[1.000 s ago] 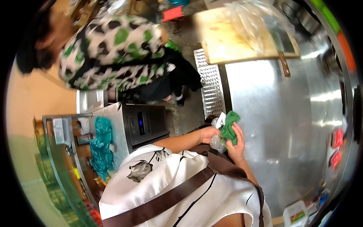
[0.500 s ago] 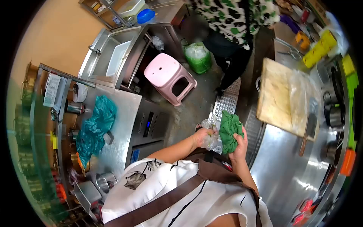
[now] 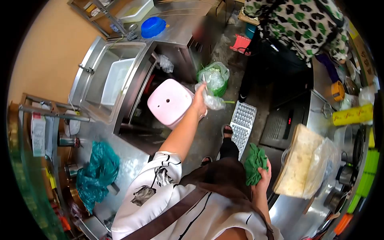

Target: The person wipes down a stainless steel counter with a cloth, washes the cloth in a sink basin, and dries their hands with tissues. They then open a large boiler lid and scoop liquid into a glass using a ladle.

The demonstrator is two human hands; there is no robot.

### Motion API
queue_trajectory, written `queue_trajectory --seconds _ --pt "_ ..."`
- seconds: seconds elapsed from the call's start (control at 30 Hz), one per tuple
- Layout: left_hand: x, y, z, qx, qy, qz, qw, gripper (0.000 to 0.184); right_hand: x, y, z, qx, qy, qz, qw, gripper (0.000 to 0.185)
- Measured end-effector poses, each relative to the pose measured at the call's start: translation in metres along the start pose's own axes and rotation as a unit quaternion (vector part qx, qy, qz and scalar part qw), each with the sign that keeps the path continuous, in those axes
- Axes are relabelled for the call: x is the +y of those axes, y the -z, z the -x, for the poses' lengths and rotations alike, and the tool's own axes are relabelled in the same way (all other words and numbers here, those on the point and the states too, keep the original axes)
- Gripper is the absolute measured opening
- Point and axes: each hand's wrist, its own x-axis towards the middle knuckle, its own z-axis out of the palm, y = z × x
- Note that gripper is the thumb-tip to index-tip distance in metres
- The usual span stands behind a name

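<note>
My left hand is stretched forward, closed on a crumpled clear plastic bag with a bit of green showing at its edge. It is above the floor between the pink plastic stool and a green bin lined with clear plastic. Near my right hip, my right hand grips a bunched green cloth, thumb and fingers wrapped around its side.
A co-worker in a patterned top stands ahead on the right. To the left are a steel sink and a teal plastic bag. A cutting board lies on the right counter. Perforated metal plates lie on the floor.
My left hand has moved forward with the plastic bag, towards the green bin. My right hand has lowered with the green cloth. The co-worker has shifted right in view.
</note>
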Motion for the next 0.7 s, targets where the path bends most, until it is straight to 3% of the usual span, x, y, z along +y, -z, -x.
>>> queue_trajectory --seconds 0.07,0.13,0.23,0.33,0.43,0.5,0.53,0.57,0.6,0.67,0.7 --pt "0.03 -0.013 -0.045 -0.036 -0.007 0.005 0.999 0.06 0.003 -0.005 -0.035 0.017 -0.024 0.016 0.999 0.054" --pt "0.042 -0.004 -0.114 -0.067 -0.042 0.026 0.997 0.061 0.008 -0.015 -0.078 0.009 -0.032 0.004 0.999 0.054" --pt "0.045 -0.006 -0.198 -0.001 -0.076 0.01 0.997 0.063 0.013 -0.039 -0.146 0.053 -0.078 -0.02 0.995 0.051" --pt "0.037 -0.006 -0.257 0.127 -0.014 -0.114 0.985 0.072 0.011 -0.056 -0.197 0.053 -0.096 0.005 0.994 0.051" --pt "0.02 0.025 -0.319 0.142 0.065 -0.116 0.981 0.072 0.006 -0.06 -0.235 0.048 -0.113 0.058 0.991 0.051" --pt "0.005 0.055 -0.357 0.137 0.062 -0.11 0.982 0.07 0.001 -0.064 -0.259 0.04 -0.121 0.094 0.987 0.051" --pt "0.004 0.06 -0.357 0.128 0.054 -0.114 0.984 0.069 0.0 -0.061 -0.267 0.034 -0.124 0.108 0.986 0.051" --pt "0.005 0.065 -0.354 0.127 0.051 -0.13 0.982 0.053 -0.001 -0.061 -0.273 0.026 -0.129 0.119 0.984 0.05" --pt "0.011 0.064 -0.34 0.137 0.05 -0.123 0.982 0.053 0.0 -0.066 -0.28 0.02 -0.137 0.125 0.982 0.05" --pt "0.018 0.061 -0.295 0.126 -0.048 -0.413 0.901 0.042 0.002 -0.079 -0.298 -0.006 -0.16 0.126 0.979 0.05" --pt "0.028 0.058 -0.268 0.143 -0.016 -0.413 0.899 0.034 0.0 -0.094 -0.308 -0.031 -0.177 0.115 0.977 0.05"
